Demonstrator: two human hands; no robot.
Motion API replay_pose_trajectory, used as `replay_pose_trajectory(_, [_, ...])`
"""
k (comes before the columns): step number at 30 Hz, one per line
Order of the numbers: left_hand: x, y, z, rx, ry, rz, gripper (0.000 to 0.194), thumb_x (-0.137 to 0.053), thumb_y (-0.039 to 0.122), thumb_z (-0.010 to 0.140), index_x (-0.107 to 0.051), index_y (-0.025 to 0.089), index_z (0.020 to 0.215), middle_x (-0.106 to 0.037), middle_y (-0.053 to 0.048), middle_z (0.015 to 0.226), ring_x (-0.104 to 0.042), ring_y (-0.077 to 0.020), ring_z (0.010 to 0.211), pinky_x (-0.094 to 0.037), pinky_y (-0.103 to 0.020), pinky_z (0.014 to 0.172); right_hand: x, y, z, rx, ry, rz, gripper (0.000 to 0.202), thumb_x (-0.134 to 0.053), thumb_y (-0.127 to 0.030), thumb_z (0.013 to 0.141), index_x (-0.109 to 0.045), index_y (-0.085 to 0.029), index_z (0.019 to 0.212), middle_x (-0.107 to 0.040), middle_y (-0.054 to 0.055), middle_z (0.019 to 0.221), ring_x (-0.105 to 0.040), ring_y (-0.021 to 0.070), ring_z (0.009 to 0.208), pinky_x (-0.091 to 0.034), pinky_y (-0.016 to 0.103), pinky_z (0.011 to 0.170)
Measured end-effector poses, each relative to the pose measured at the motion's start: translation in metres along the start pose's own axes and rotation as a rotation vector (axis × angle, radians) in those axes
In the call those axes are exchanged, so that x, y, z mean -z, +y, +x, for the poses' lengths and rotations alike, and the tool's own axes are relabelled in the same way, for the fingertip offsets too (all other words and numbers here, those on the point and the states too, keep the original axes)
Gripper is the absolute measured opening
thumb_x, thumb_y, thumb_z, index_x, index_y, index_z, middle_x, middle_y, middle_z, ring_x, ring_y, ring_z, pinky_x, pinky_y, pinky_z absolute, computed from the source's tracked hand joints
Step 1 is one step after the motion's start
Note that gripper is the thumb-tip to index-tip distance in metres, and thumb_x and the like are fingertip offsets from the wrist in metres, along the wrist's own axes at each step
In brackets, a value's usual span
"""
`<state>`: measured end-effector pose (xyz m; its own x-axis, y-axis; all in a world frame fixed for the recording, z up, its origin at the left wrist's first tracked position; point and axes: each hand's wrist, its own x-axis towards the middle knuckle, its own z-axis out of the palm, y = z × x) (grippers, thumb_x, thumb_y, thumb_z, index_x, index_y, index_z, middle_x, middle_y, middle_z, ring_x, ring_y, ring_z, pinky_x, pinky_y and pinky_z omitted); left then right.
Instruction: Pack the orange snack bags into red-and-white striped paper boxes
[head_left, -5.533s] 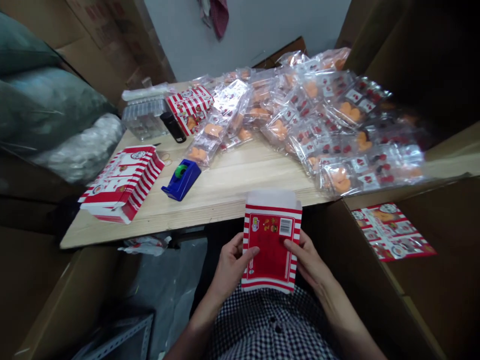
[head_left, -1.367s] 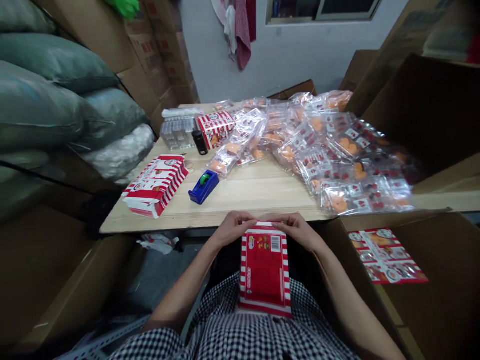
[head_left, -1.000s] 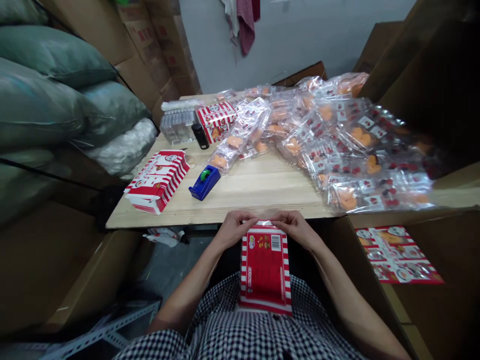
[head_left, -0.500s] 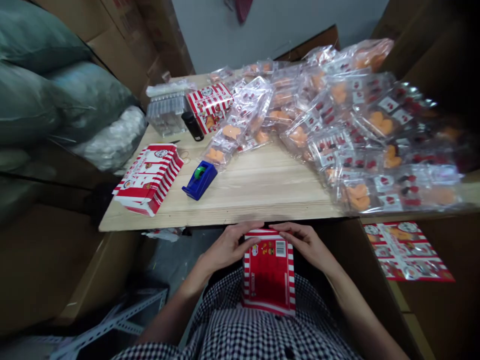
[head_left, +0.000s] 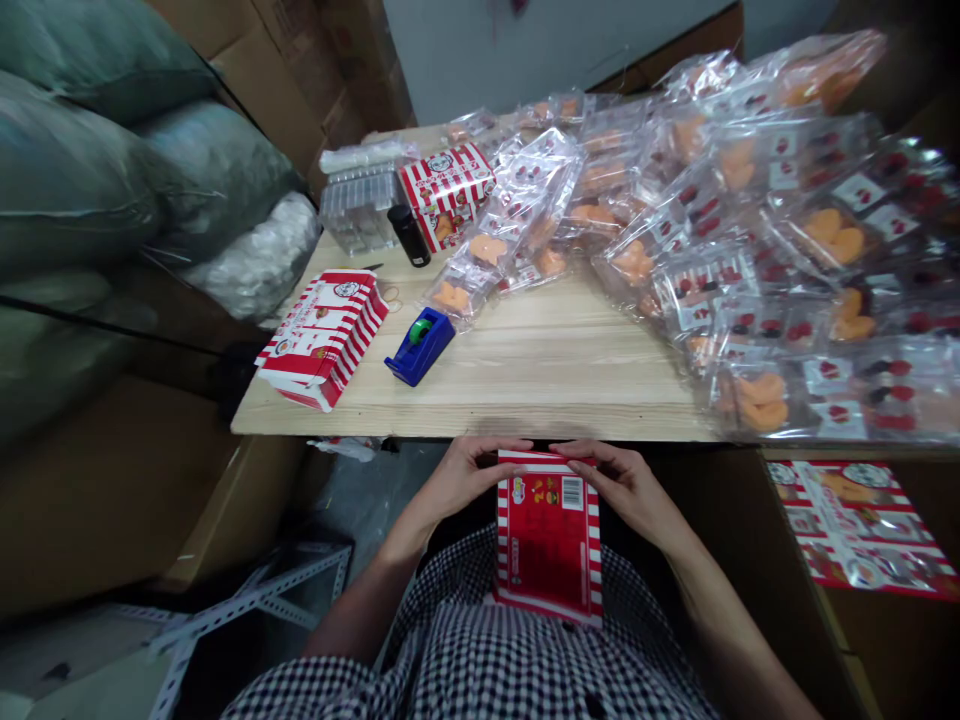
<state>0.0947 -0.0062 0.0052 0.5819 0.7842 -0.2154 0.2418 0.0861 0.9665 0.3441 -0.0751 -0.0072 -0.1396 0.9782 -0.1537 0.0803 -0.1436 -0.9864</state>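
A wooden table (head_left: 525,370) extends at 12 o'clock from us. Below its near edge, our left hand (head_left: 466,480) pinches the red striped box (head_left: 551,545) narrowly at its 11 o'clock corner; our right hand (head_left: 631,490) pinches the 1 o'clock corner, both thumbs on the printed face. The box body lies at 6 o'clock of both grips, against the checked shirt (head_left: 517,665). A blue tape dispenser (head_left: 429,352) sits at 11 o'clock, bagged packs (head_left: 750,230) at 1 o'clock.

Illegibly small print (head_left: 515,556) on the nearest red box (head_left: 551,550)
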Motion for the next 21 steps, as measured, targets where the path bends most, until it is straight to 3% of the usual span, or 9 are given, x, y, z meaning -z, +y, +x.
replay_pose_trajectory(5, [-0.006, -0.006, -0.001, 0.056, -0.059, -0.235, 0.040, -0.072, 0.035, 0.087, -0.070, 0.020, 0.124, -0.076, -0.010, 0.115, -0.074, -0.0252, 0.098, -0.058, -0.039, 0.087, -0.012, 0.000, 0.008, 0.111, 0.057, -0.041, 0.018, -0.065, -0.041, 0.094, -0.070, -0.023, 0.097, -0.071, 0.006, 0.102, -0.066, 0.0229, 0.096, -0.052, 0.035, 0.087])
replay_pose_trajectory(11, [-0.003, 0.000, -0.012, -0.207, -0.031, 0.095, 0.040, -0.067, 0.031, 0.092, -0.067, 0.026, 0.131, -0.067, -0.009, 0.134, -0.061, -0.0247, 0.126, -0.044, -0.040, 0.111, -0.021, 0.000, 0.011, 0.182, 0.013, -0.043, 0.018, -0.063, -0.035, 0.096, -0.075, -0.029, 0.108, -0.070, 0.007, 0.115, -0.063, 0.0250, 0.115, -0.046, 0.041, 0.103])
replay_pose_trajectory(14, [0.003, -0.002, -0.014, -0.206, -0.048, 0.061, 0.036, -0.065, 0.030, 0.093, -0.069, 0.025, 0.128, -0.068, -0.008, 0.133, -0.062, -0.0243, 0.125, -0.045, -0.040, 0.110, -0.022, -0.001, 0.011, 0.154, 0.018, -0.008, 0.016, -0.066, -0.035, 0.095, -0.078, -0.029, 0.104, -0.073, 0.006, 0.109, -0.066, 0.0252, 0.110, -0.048, 0.042, 0.100])
replay_pose_trajectory(21, [0.004, 0.005, -0.013, -0.206, 0.125, -0.049, 0.026, -0.062, 0.029, 0.095, -0.075, 0.025, 0.116, -0.073, -0.008, 0.123, -0.066, -0.0244, 0.118, -0.048, -0.040, 0.106, -0.022, -0.021, 0.009, 0.029, 0.020, 0.093, 0.026, -0.068, -0.042, 0.092, -0.075, -0.029, 0.113, -0.074, 0.007, 0.119, -0.067, 0.0259, 0.112, -0.052, 0.041, 0.099])
